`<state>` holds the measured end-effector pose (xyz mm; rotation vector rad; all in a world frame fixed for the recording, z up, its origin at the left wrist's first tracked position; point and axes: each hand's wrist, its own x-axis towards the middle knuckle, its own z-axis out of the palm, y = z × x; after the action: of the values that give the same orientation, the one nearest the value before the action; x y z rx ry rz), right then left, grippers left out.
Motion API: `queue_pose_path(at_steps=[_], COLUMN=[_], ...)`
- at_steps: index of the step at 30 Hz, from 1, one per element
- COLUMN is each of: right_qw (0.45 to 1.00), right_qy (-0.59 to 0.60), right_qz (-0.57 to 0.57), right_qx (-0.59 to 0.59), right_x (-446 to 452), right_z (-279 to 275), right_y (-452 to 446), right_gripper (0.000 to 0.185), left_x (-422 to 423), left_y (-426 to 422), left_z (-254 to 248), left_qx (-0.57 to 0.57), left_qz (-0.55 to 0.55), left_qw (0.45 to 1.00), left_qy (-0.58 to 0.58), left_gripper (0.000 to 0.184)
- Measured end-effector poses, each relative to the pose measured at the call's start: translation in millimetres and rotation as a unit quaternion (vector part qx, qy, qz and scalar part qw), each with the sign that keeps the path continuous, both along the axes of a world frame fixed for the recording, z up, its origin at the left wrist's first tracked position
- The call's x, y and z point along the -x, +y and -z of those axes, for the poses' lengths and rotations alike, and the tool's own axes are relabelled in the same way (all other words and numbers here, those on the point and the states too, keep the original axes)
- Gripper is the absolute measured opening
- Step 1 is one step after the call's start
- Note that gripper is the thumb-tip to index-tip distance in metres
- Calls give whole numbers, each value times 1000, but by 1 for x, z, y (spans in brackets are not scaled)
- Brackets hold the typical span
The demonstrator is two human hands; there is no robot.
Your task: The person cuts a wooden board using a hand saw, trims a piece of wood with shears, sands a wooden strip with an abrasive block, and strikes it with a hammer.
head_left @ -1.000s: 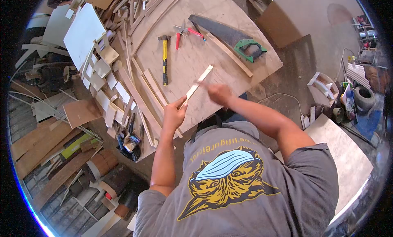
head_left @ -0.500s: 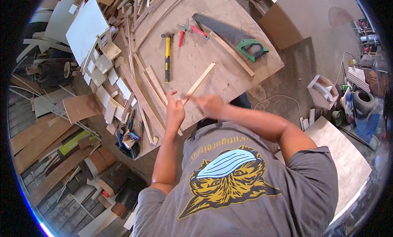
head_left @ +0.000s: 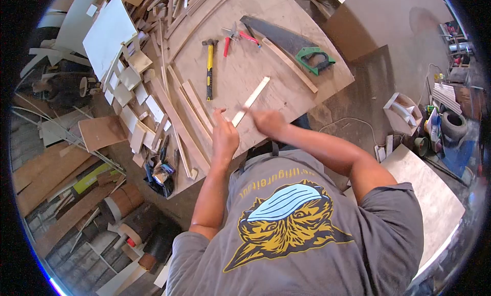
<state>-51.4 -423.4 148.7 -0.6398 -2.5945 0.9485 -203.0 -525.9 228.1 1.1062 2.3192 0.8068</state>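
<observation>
A pale wooden strip (head_left: 255,94) points away from me over the table, its near end at my left hand. My left hand (head_left: 225,137) is closed on that end, one finger sticking up. Just right of the strip is my right hand (head_left: 269,124), blurred, with its fingers drawn together at the strip's edge. Whatever those fingers pinch is too small and smeared to make out. Beyond the hands lie a yellow-and-black hammer (head_left: 209,71), red-handled pliers (head_left: 235,35) and a green-handled handsaw (head_left: 313,60).
Another wooden strip (head_left: 290,67) lies beside the saw. Long wooden strips (head_left: 192,109) and pale offcuts (head_left: 123,94) crowd the left side of the plywood table (head_left: 179,50). A dark pouch (head_left: 161,176) with tools sits at the near left corner.
My left hand has shifted slightly nearer to me and to the right. My right hand has moved a little right and toward the table's far side. The strip has turned slightly, showing a broader pale face.
</observation>
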Motion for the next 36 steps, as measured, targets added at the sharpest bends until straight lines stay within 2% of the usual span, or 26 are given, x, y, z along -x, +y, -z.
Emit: queue_pose_path(at_steps=[2,3,4,6,8,9,12,13,16,18,20,21,24,25,28,29,32,33,36], right_qw=[989,993,998,992,994,981,987,980,958,981,984,974,973,975,965,951,971,992,968], right_qy=[-77,-59,54,101,-59,-137,24,-113,-204,-146,-58,-200,-126,-190,-253,-265,-221,-82,-173], right_qz=[124,105,26,-41,70,123,-5,2,188,74,-49,5,178,93,44,152,81,44,179], right_qx=[5,-19,-33,-69,-56,-53,-156,-161,-76,-108,-162,-107,-77,-66,-58,-38,-46,-87,-23], right_x=[7,8,3,0,0,-1,-13,-20,-13,-11,-15,-16,-17,-13,-18,-19,-11,-13,-20], right_z=[29,6,2,5,21,29,64,58,84,83,77,69,78,75,59,54,76,109,114], right_y=[16,0,-15,-23,16,36,19,33,70,48,38,55,76,58,65,81,70,58,94], right_gripper=[60,59,59,59,62,63,69,64,64,67,70,69,70,72,72,71,69,63,57], left_x=[8,15,23,26,25,27,28,29,31,31,35,35,32,33,34,35,38,39,41], left_y=[-1,-5,-11,-15,-4,-5,-8,-12,-13,-8,-15,-20,-10,-8,-12,-12,-10,-10,-14], left_z=[19,40,68,68,26,33,26,29,33,29,39,42,32,32,32,31,33,34,39], left_qx=[-32,-59,-84,-43,81,85,79,69,58,84,58,48,89,84,82,85,81,80,76], left_qz=[1,-18,-36,-101,-192,-239,-243,-244,-250,-258,-251,-247,-244,-247,-263,-269,-273,-272,-274], left_qw=[999,997,990,961,884,847,850,842,831,841,837,835,854,852,841,834,827,827,824], left_qy=[-3,-56,-109,-253,-419,-467,-460,-476,-493,-468,-482,-490,-451,-454,-466,-474,-484,-486,-489], left_gripper=[40,40,39,38,36,33,34,35,35,36,36,36,36,36,36,36,35,34,33])
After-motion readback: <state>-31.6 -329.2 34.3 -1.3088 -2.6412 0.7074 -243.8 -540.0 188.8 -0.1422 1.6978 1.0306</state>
